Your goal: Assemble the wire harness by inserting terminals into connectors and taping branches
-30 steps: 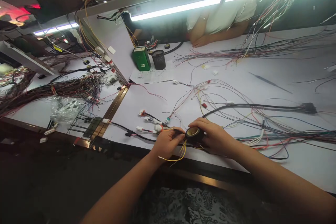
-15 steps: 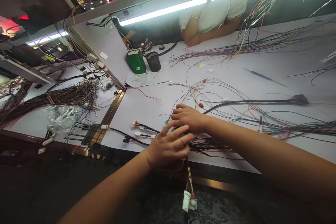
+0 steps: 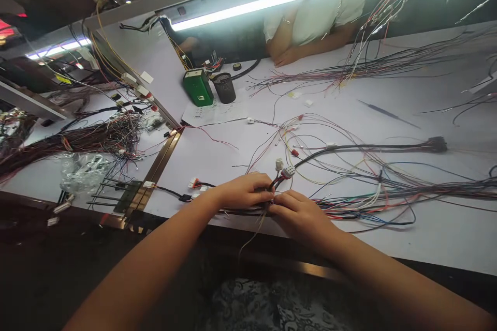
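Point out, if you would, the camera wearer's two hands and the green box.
Left hand (image 3: 247,191): head view, on the back of the hand.
Right hand (image 3: 297,212): head view, on the back of the hand.
Green box (image 3: 199,88): head view, on its front face.

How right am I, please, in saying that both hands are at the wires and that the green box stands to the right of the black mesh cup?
The side is wrong: the head view shows the green box to the left of the black mesh cup. The left hand and right hand are at the wires.
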`<action>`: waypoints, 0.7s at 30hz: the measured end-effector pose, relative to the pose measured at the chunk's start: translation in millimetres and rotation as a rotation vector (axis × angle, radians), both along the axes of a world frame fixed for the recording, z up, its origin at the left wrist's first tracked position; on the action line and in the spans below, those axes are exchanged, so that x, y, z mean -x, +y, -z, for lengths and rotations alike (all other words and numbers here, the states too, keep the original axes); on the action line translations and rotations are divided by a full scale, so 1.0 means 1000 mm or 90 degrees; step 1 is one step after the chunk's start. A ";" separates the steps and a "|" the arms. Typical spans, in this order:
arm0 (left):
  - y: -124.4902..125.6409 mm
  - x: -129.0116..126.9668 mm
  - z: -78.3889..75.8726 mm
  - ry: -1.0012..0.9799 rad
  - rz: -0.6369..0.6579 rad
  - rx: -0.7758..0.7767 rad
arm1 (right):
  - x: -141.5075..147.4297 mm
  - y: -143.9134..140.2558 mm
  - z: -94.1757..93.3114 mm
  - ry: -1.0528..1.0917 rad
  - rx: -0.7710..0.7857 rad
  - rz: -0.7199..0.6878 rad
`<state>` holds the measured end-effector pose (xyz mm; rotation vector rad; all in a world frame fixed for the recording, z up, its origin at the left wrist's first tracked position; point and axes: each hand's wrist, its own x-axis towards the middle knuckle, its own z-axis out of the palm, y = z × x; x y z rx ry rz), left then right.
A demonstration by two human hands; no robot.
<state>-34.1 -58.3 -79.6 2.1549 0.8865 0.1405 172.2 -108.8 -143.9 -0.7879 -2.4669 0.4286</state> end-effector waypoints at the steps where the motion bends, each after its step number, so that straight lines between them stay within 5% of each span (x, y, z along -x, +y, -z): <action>1: 0.003 -0.001 -0.001 0.022 0.008 0.010 | 0.001 -0.001 0.002 -0.014 -0.007 0.003; 11: 0.024 -0.020 -0.018 0.211 0.038 0.090 | -0.002 -0.002 0.004 0.019 0.029 0.011; 16: 0.012 -0.018 -0.017 0.159 -0.123 0.110 | -0.006 -0.006 0.002 0.111 0.167 0.112; 21: -0.016 -0.012 0.000 -0.007 -0.318 0.204 | 0.000 -0.003 -0.008 0.083 0.134 0.112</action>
